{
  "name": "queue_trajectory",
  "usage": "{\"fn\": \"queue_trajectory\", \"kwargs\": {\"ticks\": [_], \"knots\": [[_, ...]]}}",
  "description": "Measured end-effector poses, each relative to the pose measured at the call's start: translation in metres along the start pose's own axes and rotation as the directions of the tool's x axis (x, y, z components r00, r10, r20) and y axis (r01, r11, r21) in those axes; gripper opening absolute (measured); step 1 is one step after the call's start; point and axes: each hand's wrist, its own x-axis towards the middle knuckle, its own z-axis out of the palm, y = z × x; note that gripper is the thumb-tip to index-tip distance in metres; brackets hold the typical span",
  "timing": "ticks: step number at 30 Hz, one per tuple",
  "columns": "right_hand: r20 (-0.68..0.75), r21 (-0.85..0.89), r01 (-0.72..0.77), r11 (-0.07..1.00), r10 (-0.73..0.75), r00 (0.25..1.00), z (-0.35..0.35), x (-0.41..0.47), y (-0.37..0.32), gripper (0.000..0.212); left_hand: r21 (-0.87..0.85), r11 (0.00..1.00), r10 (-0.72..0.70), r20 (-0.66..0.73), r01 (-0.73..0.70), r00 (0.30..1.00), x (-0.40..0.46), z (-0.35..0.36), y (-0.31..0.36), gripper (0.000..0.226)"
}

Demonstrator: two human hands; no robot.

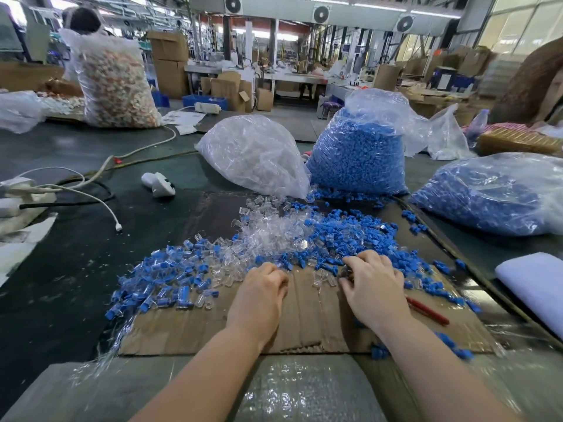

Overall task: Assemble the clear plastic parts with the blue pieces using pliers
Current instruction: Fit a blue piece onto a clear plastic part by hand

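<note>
Loose clear plastic parts (268,236) and blue pieces (350,233) lie heaped on a cardboard sheet (304,324). To the left lies a spread of clear parts with blue pieces in them (170,278). My left hand (262,290) rests at the heap's near edge, knuckles up and fingers curled under; whatever they hold is hidden. My right hand (373,284) grips red-handled pliers (428,312), whose handles stick out behind the palm. Its fingertips sit among small clear and blue parts.
Behind the heap stand a bag of clear parts (256,153) and a bag of blue pieces (356,156); another blue-filled bag (493,193) lies right. A white foam pad (536,284) is at the right edge. Cables and a power strip (18,190) lie left. A person (536,83) sits far right.
</note>
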Motion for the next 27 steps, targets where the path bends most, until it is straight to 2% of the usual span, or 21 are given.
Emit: {"fn": "queue_trajectory", "kwargs": {"ticks": [4, 9, 16, 22, 27], "knots": [[-0.017, -0.016, 0.034, 0.999, -0.034, 0.999, 0.010, 0.013, -0.014, 0.024, -0.011, 0.996, -0.091, -0.069, 0.090, 0.994, -0.003, -0.008, -0.007, 0.012], [-0.010, -0.073, 0.002, 0.997, -0.003, 1.000, 0.016, 0.026, -0.023, 0.023, -0.033, 0.990, -0.139, -0.121, 0.136, 0.983, -0.004, -0.014, -0.014, 0.021], [0.006, -0.096, -0.016, 0.995, 0.017, 1.000, 0.015, 0.034, -0.025, 0.025, -0.011, 0.990, -0.143, -0.101, 0.142, 0.985, -0.001, -0.012, -0.016, 0.030], [0.019, -0.085, 0.015, 0.996, -0.013, 1.000, 0.012, 0.035, -0.025, 0.033, -0.109, 0.982, -0.163, -0.078, 0.154, 0.984, 0.003, -0.015, -0.011, 0.032], [0.041, -0.054, 0.030, 0.998, -0.028, 0.999, 0.012, 0.038, -0.024, 0.029, -0.179, 0.972, -0.162, -0.053, 0.150, 0.985, 0.006, -0.011, 0.000, 0.033]]}}
